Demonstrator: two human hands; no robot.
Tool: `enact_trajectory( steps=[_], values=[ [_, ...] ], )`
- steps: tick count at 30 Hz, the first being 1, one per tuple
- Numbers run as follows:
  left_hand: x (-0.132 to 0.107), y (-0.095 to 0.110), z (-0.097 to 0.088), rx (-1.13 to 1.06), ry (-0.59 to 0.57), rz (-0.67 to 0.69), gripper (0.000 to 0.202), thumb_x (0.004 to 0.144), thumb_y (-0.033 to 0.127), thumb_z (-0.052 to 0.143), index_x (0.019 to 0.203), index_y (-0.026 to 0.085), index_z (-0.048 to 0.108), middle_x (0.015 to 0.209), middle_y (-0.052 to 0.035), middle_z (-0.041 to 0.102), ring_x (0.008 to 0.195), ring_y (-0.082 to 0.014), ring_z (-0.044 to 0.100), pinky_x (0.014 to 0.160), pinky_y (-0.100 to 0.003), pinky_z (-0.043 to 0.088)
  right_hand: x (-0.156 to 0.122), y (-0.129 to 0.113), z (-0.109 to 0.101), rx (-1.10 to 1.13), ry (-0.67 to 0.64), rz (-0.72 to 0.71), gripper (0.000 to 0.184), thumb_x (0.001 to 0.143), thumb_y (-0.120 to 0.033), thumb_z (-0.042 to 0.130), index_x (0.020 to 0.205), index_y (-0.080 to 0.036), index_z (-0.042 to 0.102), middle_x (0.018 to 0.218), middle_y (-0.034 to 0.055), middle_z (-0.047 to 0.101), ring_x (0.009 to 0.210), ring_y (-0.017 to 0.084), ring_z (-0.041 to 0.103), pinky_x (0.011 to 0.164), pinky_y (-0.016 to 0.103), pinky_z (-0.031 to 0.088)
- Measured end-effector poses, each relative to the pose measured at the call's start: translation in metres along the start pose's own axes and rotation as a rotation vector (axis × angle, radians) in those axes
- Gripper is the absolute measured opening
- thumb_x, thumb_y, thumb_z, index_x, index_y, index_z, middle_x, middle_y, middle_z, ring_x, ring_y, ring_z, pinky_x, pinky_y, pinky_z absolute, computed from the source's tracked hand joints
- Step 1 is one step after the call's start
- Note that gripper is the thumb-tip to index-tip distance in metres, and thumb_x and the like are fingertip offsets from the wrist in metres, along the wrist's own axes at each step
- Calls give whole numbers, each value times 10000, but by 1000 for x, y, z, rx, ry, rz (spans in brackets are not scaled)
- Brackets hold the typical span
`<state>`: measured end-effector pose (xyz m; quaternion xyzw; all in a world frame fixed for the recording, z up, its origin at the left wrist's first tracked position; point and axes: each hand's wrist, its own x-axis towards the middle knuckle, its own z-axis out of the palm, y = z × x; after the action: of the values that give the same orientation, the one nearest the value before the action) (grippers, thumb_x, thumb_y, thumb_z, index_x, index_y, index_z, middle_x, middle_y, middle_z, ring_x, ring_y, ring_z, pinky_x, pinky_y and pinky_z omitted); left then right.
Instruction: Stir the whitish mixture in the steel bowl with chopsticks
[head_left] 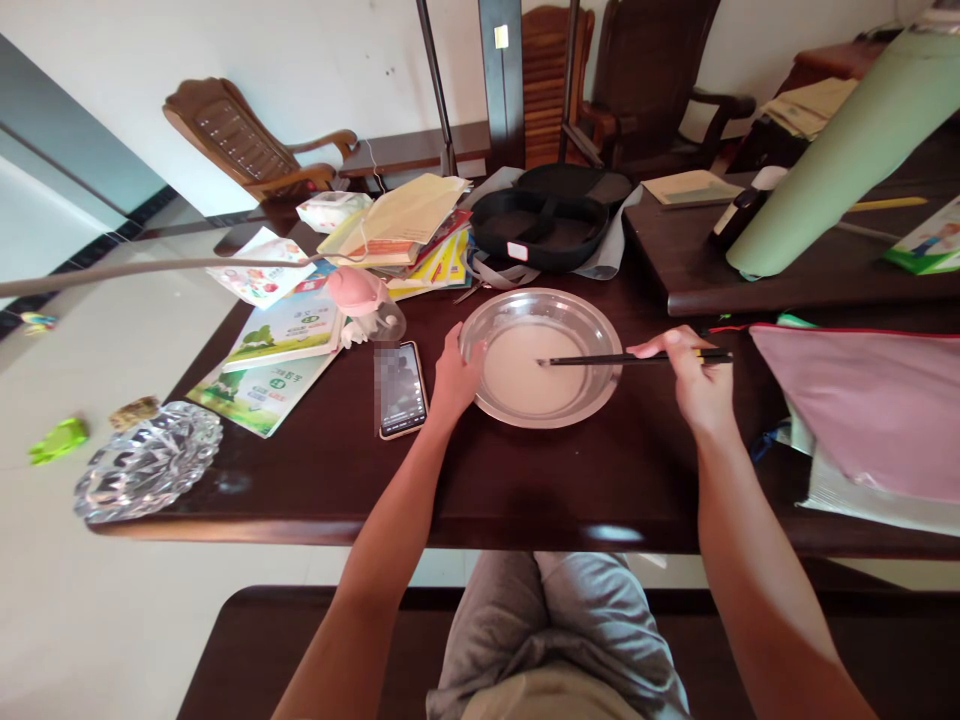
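Observation:
A round metal bowl (609, 388) sits on the dark wooden table in front of me, with a pale, milky liquid (525, 385) in it. My left hand (458, 372) grips the bowl's left rim, thumb over the edge. In my right hand (697, 380) is a pair of black chopsticks (600, 359), held nearly level across the bowl's right rim. Their tips reach the liquid near the bowl's middle, with a little of the pale stuff on them. Just left of my left hand lies a phone (402, 390) with its screen lit.
Booklets (277, 385), a pink-capped bottle (358, 292) and a cut-glass dish (154, 455) occupy the left. Behind the bowl are stacked books (409, 225) and an open black case (544, 225). A pink zip pouch (862, 400) and a tall green cylinder (847, 150) stand right.

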<state>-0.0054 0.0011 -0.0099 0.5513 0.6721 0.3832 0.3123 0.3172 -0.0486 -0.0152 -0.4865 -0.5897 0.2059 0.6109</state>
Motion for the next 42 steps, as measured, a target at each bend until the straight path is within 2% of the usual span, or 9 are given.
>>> enact_trajectory(
  steps=[3,8,15,22,25,29,32,37,42],
  values=[
    [1,-2,1,-8,1,13,639,1021,349,761,1630,192,645,1546,-198,802,1418,-391,766,1297,-570,538,-2,-2,0,54,-62,40,626,1045,-823,701,710,-311,838,750,42,836,782,283,790,888,480,606],
    [-1,4,1,17,5,-17,647,1037,346,742,1647,159,630,1582,-218,775,1487,-390,728,1315,-535,522,-5,-6,16,-17,-238,-22,592,1057,-829,676,818,-325,877,880,57,890,967,310,833,979,501,617],
    [-2,5,-2,12,-11,-9,684,1036,346,749,1663,113,607,1565,-252,773,1439,-396,754,1295,-535,537,-1,1,2,1,36,10,606,1058,-807,690,722,-321,825,758,46,830,821,304,790,914,510,616],
    [-3,8,-1,9,-4,-29,658,1044,332,738,1663,144,616,1638,-219,744,1530,-372,708,1340,-502,502,-5,-6,16,4,-209,20,613,1031,-854,689,770,-325,853,839,56,875,944,314,834,963,507,632],
    [-4,11,-1,23,-19,-38,684,1054,330,722,1687,108,588,1658,-243,725,1538,-376,703,1347,-500,496,-3,-3,14,-42,-118,8,608,1025,-859,694,801,-320,863,877,63,890,972,315,833,982,510,639],
    [-3,8,-2,31,-26,-17,708,1050,351,726,1690,88,578,1655,-268,719,1502,-399,724,1333,-532,509,-1,2,3,5,90,52,633,1021,-862,694,715,-321,813,767,50,847,819,300,820,927,507,663],
    [-1,3,-1,9,-14,-2,677,1030,351,742,1663,150,611,1638,-231,742,1471,-391,745,1323,-546,521,-2,0,3,56,3,75,651,1006,-865,713,674,-310,792,715,45,823,756,295,819,888,497,674],
    [0,1,0,-13,-4,7,647,1025,356,745,1642,197,634,1622,-200,762,1525,-386,714,1339,-547,507,-5,-6,15,-17,-189,18,609,1022,-847,707,775,-310,850,873,67,892,959,319,848,993,522,664],
    [-1,1,-1,-6,-10,-1,657,1023,370,751,1639,173,633,1563,-217,788,1445,-395,756,1301,-556,538,-2,2,4,3,57,39,586,1032,-817,719,754,-314,833,816,58,867,868,317,842,952,533,683]
  ],
)
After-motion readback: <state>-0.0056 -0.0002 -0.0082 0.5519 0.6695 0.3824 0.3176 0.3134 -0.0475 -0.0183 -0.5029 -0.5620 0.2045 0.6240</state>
